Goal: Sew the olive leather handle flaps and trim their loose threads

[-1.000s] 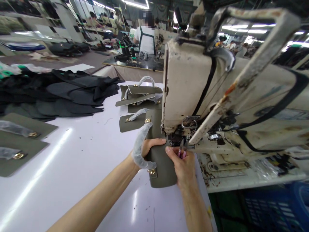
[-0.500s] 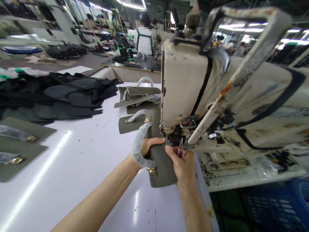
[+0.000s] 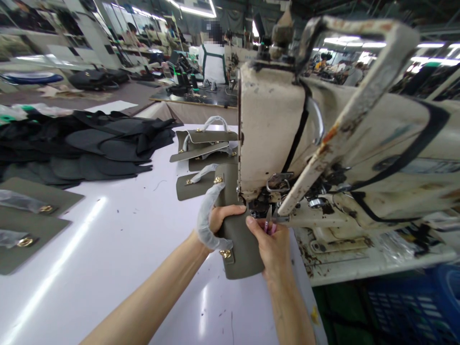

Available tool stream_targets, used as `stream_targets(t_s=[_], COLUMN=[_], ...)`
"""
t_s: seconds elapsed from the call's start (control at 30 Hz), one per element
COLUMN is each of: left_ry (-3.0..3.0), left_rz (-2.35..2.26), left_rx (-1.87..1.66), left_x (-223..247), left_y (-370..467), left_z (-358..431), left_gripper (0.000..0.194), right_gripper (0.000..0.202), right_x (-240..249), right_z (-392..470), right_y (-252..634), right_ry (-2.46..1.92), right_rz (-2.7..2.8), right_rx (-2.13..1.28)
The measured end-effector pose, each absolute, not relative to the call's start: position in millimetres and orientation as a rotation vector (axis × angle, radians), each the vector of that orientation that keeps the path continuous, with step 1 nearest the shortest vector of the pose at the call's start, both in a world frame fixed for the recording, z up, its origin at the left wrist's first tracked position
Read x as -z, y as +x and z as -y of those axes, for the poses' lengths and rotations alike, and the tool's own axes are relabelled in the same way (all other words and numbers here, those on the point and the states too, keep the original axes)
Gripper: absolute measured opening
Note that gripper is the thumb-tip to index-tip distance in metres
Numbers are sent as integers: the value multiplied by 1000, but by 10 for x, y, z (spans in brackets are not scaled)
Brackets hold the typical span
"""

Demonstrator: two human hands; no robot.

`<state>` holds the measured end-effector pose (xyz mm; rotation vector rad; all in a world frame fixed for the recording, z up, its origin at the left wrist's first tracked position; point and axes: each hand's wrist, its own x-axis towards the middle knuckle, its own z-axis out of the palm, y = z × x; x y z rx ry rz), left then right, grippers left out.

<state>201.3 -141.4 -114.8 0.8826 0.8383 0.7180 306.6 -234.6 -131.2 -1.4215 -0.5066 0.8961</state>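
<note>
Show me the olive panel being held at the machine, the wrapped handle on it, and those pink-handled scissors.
Olive panel (image 3: 240,232): head view, on its bare face beside the handle.
Wrapped handle (image 3: 204,221): head view, on the middle of its curve.
Pink-handled scissors (image 3: 266,226): head view, on one pink grip.

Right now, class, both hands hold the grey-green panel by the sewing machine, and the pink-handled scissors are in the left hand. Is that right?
No: the pink-handled scissors are in the right hand, not the left hand, as the head view shows. Both hands hold the grey-green panel by the sewing machine.
</note>
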Motion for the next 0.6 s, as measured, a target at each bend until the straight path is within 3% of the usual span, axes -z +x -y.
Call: stream_targets(t_s=[0.3, 0.6], left_ry=[843, 776], left_rz=[-816, -874], left_rx=[-703, -718], left_x=[1117, 1256], left_y=[2006, 2032], left_z=[1433, 1698], left_gripper=[58, 59], right_gripper=[33, 26], right_x=[1276, 1161], right_z=[2377, 2614], right_y=[3072, 3324], right_ry=[-1394, -1645], right_rz=[496, 1046], right_rx=[-926, -733])
